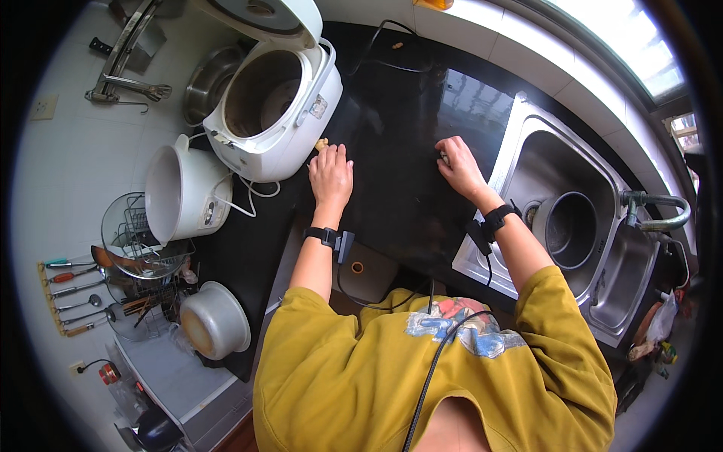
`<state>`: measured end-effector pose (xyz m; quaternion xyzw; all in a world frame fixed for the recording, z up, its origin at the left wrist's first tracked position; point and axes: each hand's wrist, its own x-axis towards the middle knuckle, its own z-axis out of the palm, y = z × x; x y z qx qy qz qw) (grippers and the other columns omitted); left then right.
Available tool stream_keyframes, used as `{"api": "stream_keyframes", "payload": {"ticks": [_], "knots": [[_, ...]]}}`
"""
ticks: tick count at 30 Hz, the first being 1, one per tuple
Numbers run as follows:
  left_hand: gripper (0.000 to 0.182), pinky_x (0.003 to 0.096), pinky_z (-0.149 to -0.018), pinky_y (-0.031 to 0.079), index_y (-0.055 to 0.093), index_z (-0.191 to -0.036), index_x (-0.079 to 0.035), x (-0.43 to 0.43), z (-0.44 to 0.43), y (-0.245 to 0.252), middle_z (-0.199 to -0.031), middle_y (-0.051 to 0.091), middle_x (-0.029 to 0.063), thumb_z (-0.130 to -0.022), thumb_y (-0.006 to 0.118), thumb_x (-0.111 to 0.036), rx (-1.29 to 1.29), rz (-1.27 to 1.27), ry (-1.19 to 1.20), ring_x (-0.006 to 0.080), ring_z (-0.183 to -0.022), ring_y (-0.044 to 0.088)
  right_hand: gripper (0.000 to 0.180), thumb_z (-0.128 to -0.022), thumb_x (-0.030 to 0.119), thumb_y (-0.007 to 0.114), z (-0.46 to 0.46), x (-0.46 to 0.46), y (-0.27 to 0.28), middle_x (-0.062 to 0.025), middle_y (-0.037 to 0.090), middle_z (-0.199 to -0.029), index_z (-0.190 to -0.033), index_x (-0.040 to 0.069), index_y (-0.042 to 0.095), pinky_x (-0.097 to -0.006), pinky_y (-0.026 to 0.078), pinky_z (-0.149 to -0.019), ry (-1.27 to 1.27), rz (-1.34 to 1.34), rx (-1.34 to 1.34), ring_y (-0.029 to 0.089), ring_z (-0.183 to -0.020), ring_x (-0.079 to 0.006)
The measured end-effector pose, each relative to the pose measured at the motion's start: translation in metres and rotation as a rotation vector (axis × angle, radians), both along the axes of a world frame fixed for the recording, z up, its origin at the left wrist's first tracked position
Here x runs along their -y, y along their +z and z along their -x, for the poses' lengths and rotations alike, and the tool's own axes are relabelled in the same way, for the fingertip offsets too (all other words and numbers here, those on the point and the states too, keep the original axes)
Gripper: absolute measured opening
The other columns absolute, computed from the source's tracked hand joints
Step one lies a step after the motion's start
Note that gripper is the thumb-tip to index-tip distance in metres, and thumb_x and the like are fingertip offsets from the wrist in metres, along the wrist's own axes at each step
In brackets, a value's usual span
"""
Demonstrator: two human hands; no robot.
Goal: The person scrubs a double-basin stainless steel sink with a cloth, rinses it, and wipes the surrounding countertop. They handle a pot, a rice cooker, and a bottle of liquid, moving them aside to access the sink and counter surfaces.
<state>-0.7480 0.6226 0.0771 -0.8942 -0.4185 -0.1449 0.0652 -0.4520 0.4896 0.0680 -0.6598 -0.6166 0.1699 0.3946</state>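
My left hand (331, 174) is palm down over the black countertop (390, 192), beside the open rice cooker (265, 135). A knobby, pale brown piece that looks like ginger root (321, 144) shows just past its fingertips. Whether the fingers grip anything is hidden beneath the hand. Closer to the sink, my right hand (464, 169) has its fingers curled around a small pale object (444, 157), mostly covered and too small to name. The rice cooker's lid (265, 17) stands raised, and its inner pot is out, leaving the bare chamber visible.
At right, a steel double sink (522, 141) holds a dark pot (570, 226) under the faucet (658, 209). On the left are a white electric pot (192, 192), a glass lid (121, 226) and an overturned aluminium pot (217, 322). A cable loop (390, 70) lies at the back.
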Motion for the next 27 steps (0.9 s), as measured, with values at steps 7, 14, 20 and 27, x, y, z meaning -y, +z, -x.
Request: {"api": "stream_keyframes", "payload": {"ticks": [7,14,20,27], "knots": [[0.044,0.0478,-0.121,0.031,0.061,-0.136,-0.003,-0.062,-0.048,0.056,-0.143,0.058,0.013,-0.095,0.052,-0.014,-0.22,-0.317,-0.29,0.0286,-0.14,0.048,0.03,-0.081,-0.002,0.068,0.001,0.0,0.0,-0.0164,0.057,-0.107,-0.108,0.003,0.058,-0.0437,0.049,-0.092,0.037,-0.008,0.081,0.057,-0.105,-0.0378],[0.059,0.0595,-0.128,0.002,0.04,-0.158,-0.01,-0.12,-0.07,0.081,-0.166,0.034,0.0097,-0.102,0.039,-0.028,-1.128,-0.711,-0.148,0.0309,-0.156,0.023,0.032,-0.079,-0.003,0.069,0.002,0.004,0.002,-0.0154,0.058,-0.106,-0.108,0.004,0.058,-0.044,0.049,-0.092,0.016,-0.032,0.074,0.056,-0.104,-0.0375],[0.063,0.0571,-0.128,-0.002,0.034,-0.161,-0.016,-0.11,-0.011,0.082,-0.169,0.025,0.0053,-0.101,0.042,-0.032,-1.113,-0.67,-0.178,0.0261,-0.157,0.017,0.033,-0.078,-0.004,0.07,0.003,0.007,0.003,-0.0145,0.057,-0.105,-0.107,0.005,0.058,-0.0436,0.049,-0.092,0.026,-0.04,0.052,0.056,-0.103,-0.0368],[0.069,0.0554,-0.129,-0.003,0.027,-0.163,-0.016,-0.119,0.016,0.078,-0.171,0.02,0.0046,-0.099,0.045,-0.032,-1.111,-0.698,-0.199,0.0257,-0.158,0.014,0.033,-0.077,-0.005,0.07,0.003,0.006,0.005,-0.0139,0.057,-0.105,-0.108,0.005,0.059,-0.043,0.049,-0.092,0.029,-0.05,0.037,0.056,-0.103,-0.036]]}}
